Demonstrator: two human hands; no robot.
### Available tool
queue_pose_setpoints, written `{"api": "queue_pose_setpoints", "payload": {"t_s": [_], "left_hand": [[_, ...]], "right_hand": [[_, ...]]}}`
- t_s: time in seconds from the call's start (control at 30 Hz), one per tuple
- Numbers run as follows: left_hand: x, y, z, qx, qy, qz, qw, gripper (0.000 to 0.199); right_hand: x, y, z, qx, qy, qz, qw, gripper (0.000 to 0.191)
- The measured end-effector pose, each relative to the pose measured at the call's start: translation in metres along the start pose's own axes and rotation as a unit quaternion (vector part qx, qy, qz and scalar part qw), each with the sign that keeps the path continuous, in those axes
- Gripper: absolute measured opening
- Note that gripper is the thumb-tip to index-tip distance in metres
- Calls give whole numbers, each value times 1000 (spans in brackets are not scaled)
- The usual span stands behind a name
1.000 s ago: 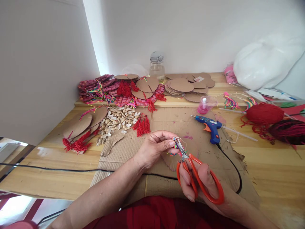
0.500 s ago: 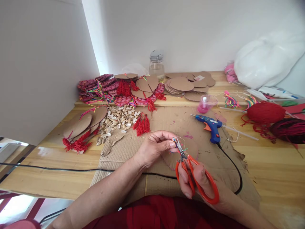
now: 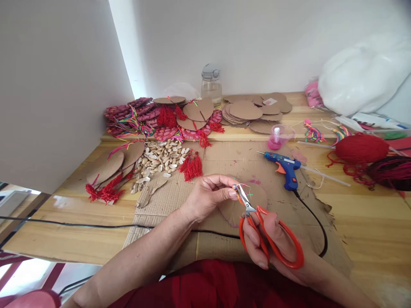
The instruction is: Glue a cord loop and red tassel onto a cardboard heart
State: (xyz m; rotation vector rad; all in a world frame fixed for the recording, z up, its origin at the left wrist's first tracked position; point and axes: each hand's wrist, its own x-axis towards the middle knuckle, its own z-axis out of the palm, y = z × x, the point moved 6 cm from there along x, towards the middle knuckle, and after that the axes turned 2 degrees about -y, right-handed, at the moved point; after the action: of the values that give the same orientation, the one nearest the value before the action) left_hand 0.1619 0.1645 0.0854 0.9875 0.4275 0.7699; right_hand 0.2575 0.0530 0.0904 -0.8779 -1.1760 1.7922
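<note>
My left hand (image 3: 213, 194) pinches a small bundle of coloured cord, with a thin pale strand looping out to the right. Most of the bundle is hidden behind the fingers. Orange-handled scissors (image 3: 285, 244) are in my right hand (image 3: 268, 239), fingers through the loops. Their blades point up and left, the tips right by the pinched cord. Below the hands a heart-like cardboard piece (image 3: 229, 214) lies on the corrugated cardboard sheet (image 3: 221, 158). To the right rests a blue glue gun (image 3: 290, 173) with a clear stick in its back.
Peanut shells (image 3: 163, 158) and red tassels (image 3: 192, 166) lie at left centre. Cardboard discs (image 3: 245, 110), a water bottle (image 3: 211, 83) and a pink cup (image 3: 276, 141) stand behind. Red yarn (image 3: 361, 147) sits right. A black cable (image 3: 96, 224) crosses the table.
The scissors and my right hand have shifted slightly right and the blades show more broadly. My left hand keeps its pinch in nearly the same place.
</note>
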Motion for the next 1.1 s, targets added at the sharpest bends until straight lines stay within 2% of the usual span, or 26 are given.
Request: {"api": "queue_pose_setpoints", "payload": {"t_s": [0.13, 0.27, 0.4, 0.57, 0.73, 1.1], "left_hand": [[-1, -4, 2, -4, -3, -24, 1000, 21], [2, 4, -9, -6, 41, 19, 999, 22], [2, 4, -7, 8, 12, 7, 1000, 22], [1, 6, -3, 0, 0, 16, 1000, 17], [2, 4, -6, -18, 4, 2, 1000, 25], [2, 6, -5, 4, 3, 9, 1000, 21]], "right_hand": [[1, -6, -4, -45, 38, -18, 998, 61], [-5, -14, -1, -43, 20, -12, 999, 56], [-6, -12, 1, -37, 4, 6, 999, 55], [-2, -5, 1, -33, -1, 21, 999, 57], [-1, -4, -1, -37, 3, 17, 999, 57], [-3, -6, 2, -45, 5, 11, 999, 57]]}}
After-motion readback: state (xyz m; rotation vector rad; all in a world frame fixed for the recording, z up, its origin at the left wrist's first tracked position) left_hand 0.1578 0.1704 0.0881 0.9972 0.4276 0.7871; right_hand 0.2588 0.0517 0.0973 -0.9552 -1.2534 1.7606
